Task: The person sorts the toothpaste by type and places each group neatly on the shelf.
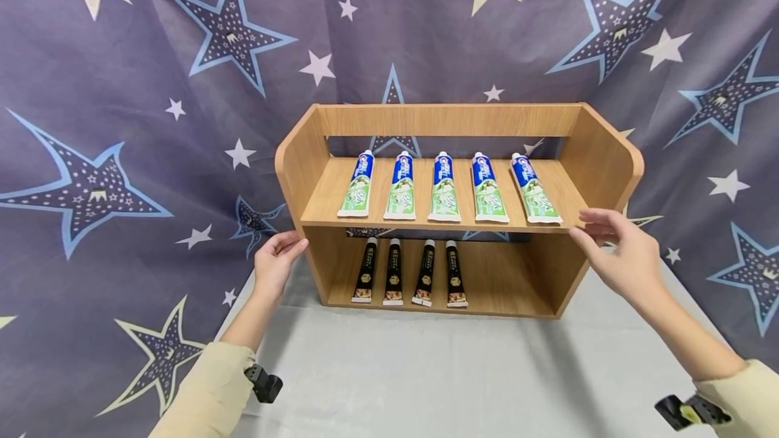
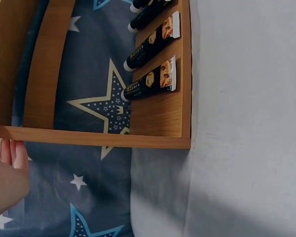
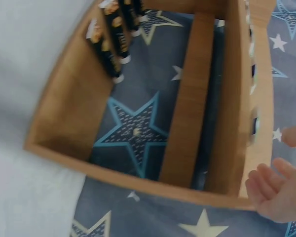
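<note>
A two-tier wooden shelf (image 1: 426,227) stands between my hands. My left hand (image 1: 277,263) is at its left side panel, with the thumb by the front edge and the fairly straight fingers (image 2: 12,152) along the outside. On the right, my right hand (image 1: 621,252) holds nothing; its fingers are spread near the right panel, at the height of the middle board. Several blue, white and green toothpaste tubes (image 1: 445,188) lie in a row on the upper tier, caps to the back. Several black toothpaste tubes (image 1: 394,272) lie below, toward the left.
The shelf rests on a grey-white surface (image 1: 389,370). A dark star-patterned cloth (image 1: 201,120) hangs behind and at both sides. In the lower tier, bare wood (image 1: 511,279) shows to the right of the black tubes. A small black camera (image 1: 264,384) sits at my left cuff.
</note>
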A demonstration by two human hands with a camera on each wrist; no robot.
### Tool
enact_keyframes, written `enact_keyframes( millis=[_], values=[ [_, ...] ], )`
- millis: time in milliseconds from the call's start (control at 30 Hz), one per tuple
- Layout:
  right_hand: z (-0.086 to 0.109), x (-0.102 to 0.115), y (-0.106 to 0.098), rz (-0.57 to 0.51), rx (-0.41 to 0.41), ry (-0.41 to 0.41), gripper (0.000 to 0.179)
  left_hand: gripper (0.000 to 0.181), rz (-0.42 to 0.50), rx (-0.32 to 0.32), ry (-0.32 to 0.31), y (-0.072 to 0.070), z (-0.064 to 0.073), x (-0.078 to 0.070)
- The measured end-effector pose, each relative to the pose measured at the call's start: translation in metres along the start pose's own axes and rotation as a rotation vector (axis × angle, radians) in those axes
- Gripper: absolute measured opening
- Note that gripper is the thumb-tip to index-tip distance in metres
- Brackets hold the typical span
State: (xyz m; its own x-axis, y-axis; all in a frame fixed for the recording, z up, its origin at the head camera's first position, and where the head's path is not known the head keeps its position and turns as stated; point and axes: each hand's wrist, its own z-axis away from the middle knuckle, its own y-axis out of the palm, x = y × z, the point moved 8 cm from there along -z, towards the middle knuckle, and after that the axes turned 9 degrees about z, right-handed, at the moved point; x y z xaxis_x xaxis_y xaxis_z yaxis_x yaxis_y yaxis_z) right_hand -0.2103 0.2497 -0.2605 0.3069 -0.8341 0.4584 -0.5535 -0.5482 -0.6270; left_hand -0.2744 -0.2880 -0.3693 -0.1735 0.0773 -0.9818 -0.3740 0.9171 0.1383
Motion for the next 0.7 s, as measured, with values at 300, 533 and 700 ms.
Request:
enact_keyframes(
  millis=[300,533,700],
  values=[
    [0.036,-0.021,-0.009,0.088,-0.122,-0.050,0.034,0.027,-0.160,-0.028,0.152,-0.006,0.013,-0.025],
    [0.047,-0.052,0.000,0.164,-0.055,-0.007,0.038,0.032,-0.422,0.010,0.223,-0.012,0.020,-0.037],
    [0.044,-0.066,0.008,0.222,0.064,-0.020,0.051,0.044,-0.626,0.089,0.326,-0.011,0.026,-0.051]
  ],
)
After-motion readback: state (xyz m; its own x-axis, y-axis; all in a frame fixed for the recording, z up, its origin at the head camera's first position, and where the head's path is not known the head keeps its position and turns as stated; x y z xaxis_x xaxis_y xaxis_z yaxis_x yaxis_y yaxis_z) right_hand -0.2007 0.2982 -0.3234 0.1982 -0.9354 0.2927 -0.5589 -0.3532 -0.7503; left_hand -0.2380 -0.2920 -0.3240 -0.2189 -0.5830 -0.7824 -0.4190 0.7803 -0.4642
